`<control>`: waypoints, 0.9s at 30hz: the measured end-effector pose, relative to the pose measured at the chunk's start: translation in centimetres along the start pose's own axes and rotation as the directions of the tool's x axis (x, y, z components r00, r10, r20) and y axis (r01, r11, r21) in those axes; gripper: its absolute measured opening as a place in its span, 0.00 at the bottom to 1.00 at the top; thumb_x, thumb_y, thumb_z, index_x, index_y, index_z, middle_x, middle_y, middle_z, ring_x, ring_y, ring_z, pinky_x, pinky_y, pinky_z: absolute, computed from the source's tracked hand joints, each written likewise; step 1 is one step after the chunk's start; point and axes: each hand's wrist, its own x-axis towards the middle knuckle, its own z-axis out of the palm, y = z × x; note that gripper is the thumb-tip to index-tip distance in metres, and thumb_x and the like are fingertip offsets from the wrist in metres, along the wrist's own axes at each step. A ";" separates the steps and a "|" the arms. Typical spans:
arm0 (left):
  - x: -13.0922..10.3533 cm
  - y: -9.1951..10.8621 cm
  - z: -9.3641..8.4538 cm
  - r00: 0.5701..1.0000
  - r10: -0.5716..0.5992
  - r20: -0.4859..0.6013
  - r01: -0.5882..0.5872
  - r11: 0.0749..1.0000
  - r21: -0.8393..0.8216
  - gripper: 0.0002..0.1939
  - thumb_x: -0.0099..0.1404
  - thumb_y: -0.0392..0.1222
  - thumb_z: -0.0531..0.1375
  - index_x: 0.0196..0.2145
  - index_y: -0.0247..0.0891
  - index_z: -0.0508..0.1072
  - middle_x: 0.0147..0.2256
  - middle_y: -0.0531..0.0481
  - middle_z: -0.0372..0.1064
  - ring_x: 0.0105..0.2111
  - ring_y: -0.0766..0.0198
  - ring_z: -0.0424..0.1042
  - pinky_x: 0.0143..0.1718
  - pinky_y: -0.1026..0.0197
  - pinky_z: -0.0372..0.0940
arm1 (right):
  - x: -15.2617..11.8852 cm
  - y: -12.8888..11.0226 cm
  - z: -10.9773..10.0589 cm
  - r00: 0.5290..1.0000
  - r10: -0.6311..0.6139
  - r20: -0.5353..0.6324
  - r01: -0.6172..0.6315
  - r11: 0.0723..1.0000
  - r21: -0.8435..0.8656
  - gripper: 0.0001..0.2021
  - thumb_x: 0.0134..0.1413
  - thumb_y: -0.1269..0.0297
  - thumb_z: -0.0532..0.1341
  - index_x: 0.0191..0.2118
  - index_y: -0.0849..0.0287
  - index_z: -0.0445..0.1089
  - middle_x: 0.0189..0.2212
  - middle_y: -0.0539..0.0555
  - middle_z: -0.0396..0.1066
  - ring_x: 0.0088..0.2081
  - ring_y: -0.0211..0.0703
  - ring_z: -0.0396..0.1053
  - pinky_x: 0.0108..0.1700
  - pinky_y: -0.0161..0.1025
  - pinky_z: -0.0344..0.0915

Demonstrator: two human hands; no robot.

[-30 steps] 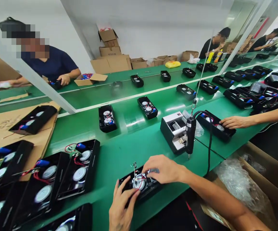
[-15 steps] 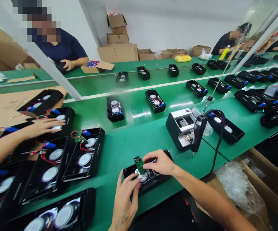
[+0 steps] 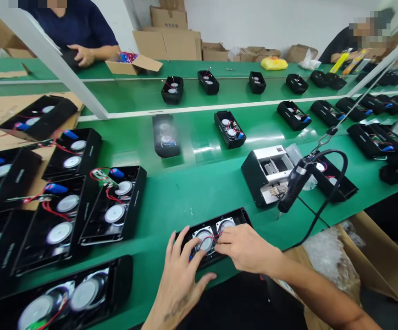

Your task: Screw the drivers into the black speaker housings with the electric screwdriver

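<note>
A black speaker housing [image 3: 216, 217] with two round silver speakers lies on the green bench right before me. My left hand [image 3: 185, 266] rests on its left end, fingers spread over the rim and beside the left speaker [image 3: 205, 239]. Between the two speakers, my right hand [image 3: 242, 245] has its fingers pinched together inside the housing, next to the red wires [image 3: 212, 237]. What those fingertips hold is hidden. A bit of blue shows under my left fingers. The green circuit board cannot be made out.
Several open housings [image 3: 111, 201] crowd the left side. At the right stand a silver-and-black machine [image 3: 269, 172] and a hanging black electric screwdriver [image 3: 295, 183]. More housings line the belt [image 3: 199, 133]. Two people sit across it. Plastic bags [image 3: 329, 256] fill a carton at lower right.
The green board that my right hand held above the housing is out of sight, and that hand is now down inside. The co-worker's arm at the left is gone. The view has shifted.
</note>
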 end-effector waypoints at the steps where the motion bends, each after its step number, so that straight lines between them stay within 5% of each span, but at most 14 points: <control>1: -0.1 -0.2 0.2 1.000 -0.004 -0.007 0.004 1.000 0.008 0.15 0.66 0.49 0.71 0.47 0.42 0.77 0.53 0.41 0.76 0.68 0.33 0.63 0.72 0.25 0.54 | 0.2 -0.3 0.1 0.999 -0.003 0.032 0.004 1.000 -0.024 0.09 0.68 0.75 0.61 0.46 0.59 0.78 0.43 0.54 0.82 0.44 0.47 0.75 0.37 0.44 0.60; 7: -0.3 -0.5 1.2 1.000 0.007 -0.011 -0.007 1.000 -0.010 0.09 0.64 0.36 0.71 0.41 0.43 0.78 0.49 0.48 0.80 0.69 0.37 0.65 0.75 0.29 0.51 | 0.7 -0.5 0.6 0.990 -0.044 0.135 0.043 0.999 0.010 0.11 0.68 0.76 0.59 0.47 0.59 0.77 0.43 0.52 0.82 0.45 0.45 0.75 0.34 0.46 0.54; 14: 0.3 -1.1 0.4 0.991 0.073 0.114 -0.077 0.997 0.026 0.11 0.63 0.36 0.72 0.43 0.45 0.81 0.52 0.51 0.81 0.71 0.36 0.63 0.76 0.28 0.49 | 0.2 -0.2 0.8 0.991 -0.061 0.123 0.045 0.991 0.125 0.15 0.57 0.73 0.62 0.49 0.61 0.79 0.41 0.56 0.81 0.43 0.49 0.76 0.39 0.44 0.64; 22: 1.6 -2.9 0.3 0.960 0.195 0.201 -0.201 0.979 0.012 0.14 0.61 0.39 0.74 0.45 0.43 0.82 0.52 0.46 0.80 0.73 0.34 0.60 0.73 0.25 0.51 | 0.8 -1.2 1.6 0.998 -0.062 0.027 0.062 0.998 0.012 0.16 0.63 0.77 0.60 0.55 0.67 0.74 0.48 0.64 0.80 0.49 0.54 0.74 0.56 0.50 0.66; 24: 2.9 -3.6 -0.1 0.948 0.177 0.266 -0.172 0.984 -0.045 0.16 0.58 0.39 0.76 0.44 0.46 0.83 0.53 0.47 0.79 0.72 0.34 0.61 0.71 0.25 0.54 | 2.0 -0.5 0.5 0.996 -0.037 0.085 0.033 0.998 0.055 0.12 0.64 0.76 0.62 0.51 0.65 0.77 0.45 0.62 0.82 0.47 0.53 0.76 0.52 0.48 0.66; 27: 5.7 -4.8 -0.9 0.907 0.063 0.417 0.021 0.981 -0.194 0.09 0.58 0.43 0.76 0.37 0.48 0.84 0.52 0.49 0.79 0.69 0.38 0.64 0.68 0.30 0.58 | 4.0 0.6 -1.9 0.992 0.055 0.117 -0.074 0.984 0.164 0.11 0.64 0.71 0.65 0.50 0.59 0.80 0.42 0.58 0.84 0.44 0.51 0.79 0.47 0.43 0.65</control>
